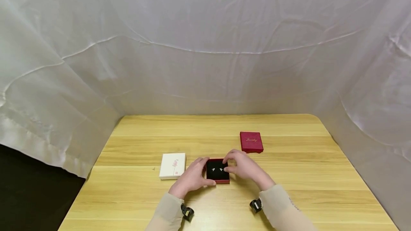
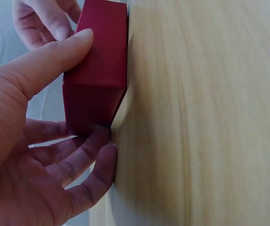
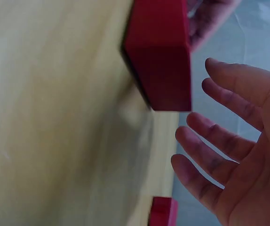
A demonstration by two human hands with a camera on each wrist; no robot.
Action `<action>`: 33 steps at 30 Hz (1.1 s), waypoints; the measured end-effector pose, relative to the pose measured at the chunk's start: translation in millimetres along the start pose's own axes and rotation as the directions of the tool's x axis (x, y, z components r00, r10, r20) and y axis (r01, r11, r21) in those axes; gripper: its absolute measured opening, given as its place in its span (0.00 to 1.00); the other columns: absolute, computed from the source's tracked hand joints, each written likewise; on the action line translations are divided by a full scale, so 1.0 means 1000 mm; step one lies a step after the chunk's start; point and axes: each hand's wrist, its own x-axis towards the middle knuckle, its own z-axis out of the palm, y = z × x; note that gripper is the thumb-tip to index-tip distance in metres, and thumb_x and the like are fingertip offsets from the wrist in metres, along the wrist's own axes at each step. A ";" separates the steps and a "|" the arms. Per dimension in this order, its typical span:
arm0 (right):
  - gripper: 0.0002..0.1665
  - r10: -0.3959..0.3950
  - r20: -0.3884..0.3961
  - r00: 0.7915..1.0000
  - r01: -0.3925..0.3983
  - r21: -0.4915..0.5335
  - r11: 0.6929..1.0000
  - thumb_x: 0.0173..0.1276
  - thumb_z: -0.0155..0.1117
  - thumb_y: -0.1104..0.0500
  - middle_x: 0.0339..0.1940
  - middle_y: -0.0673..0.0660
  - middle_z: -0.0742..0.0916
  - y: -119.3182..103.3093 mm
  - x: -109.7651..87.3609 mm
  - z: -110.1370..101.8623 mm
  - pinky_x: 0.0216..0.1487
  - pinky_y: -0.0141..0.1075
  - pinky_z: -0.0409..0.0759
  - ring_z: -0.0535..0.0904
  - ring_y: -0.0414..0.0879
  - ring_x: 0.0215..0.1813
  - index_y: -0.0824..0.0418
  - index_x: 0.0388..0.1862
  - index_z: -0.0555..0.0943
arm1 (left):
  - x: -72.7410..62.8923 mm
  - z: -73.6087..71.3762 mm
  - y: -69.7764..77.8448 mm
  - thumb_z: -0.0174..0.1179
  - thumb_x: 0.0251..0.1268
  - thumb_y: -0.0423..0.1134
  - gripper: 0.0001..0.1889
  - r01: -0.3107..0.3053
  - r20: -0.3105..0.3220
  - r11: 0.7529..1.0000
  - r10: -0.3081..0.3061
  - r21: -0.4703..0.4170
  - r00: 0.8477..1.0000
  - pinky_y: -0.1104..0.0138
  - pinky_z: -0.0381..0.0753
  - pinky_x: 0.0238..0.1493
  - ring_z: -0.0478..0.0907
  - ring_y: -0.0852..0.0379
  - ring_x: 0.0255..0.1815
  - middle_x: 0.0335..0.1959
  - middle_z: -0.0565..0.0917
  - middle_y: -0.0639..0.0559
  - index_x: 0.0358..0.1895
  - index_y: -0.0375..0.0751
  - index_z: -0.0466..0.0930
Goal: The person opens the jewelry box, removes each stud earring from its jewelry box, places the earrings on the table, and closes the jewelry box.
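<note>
A small red jewelry box (image 1: 222, 181) with a black insert (image 1: 217, 175) sits uncovered on the table. Two small silvery earrings (image 1: 213, 169) stand side by side on the insert. My left hand (image 1: 194, 176) holds the box from its left side; in the left wrist view the thumb (image 2: 76, 47) lies on one red wall and the fingers reach round the far side. Over the box's right edge hovers my right hand (image 1: 243, 167), its fingers (image 3: 208, 157) spread and loosely bent. In the right wrist view nothing lies in that hand.
A red lid (image 1: 252, 142) with gold lettering lies behind and to the right. Left of the hands is a white box (image 1: 172, 165) with a pink flower print. Pale cloth (image 1: 218, 77) hangs around the back and sides of the wooden table (image 1: 308, 174).
</note>
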 end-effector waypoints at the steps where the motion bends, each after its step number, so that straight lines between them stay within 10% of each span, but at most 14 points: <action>1: 0.09 0.001 0.003 1.000 -0.001 -0.020 1.000 0.62 0.73 0.59 0.48 0.53 0.82 -0.001 0.000 0.002 0.56 0.51 0.76 0.78 0.54 0.52 0.56 0.41 0.86 | 0.000 0.000 0.000 0.76 0.49 0.52 0.50 0.001 0.002 1.000 -0.001 0.001 1.000 0.52 0.72 0.62 0.73 0.47 0.58 0.61 0.74 0.41 0.72 0.31 0.62; 33: 0.05 0.076 -0.040 0.996 -0.081 -0.161 0.984 0.59 0.74 0.62 0.43 0.54 0.82 -0.012 0.007 0.028 0.50 0.48 0.80 0.79 0.52 0.46 0.54 0.30 0.85 | -0.001 0.000 0.000 0.75 0.51 0.53 0.50 0.012 0.009 1.000 -0.012 -0.002 1.000 0.53 0.72 0.62 0.72 0.48 0.59 0.62 0.73 0.42 0.74 0.33 0.60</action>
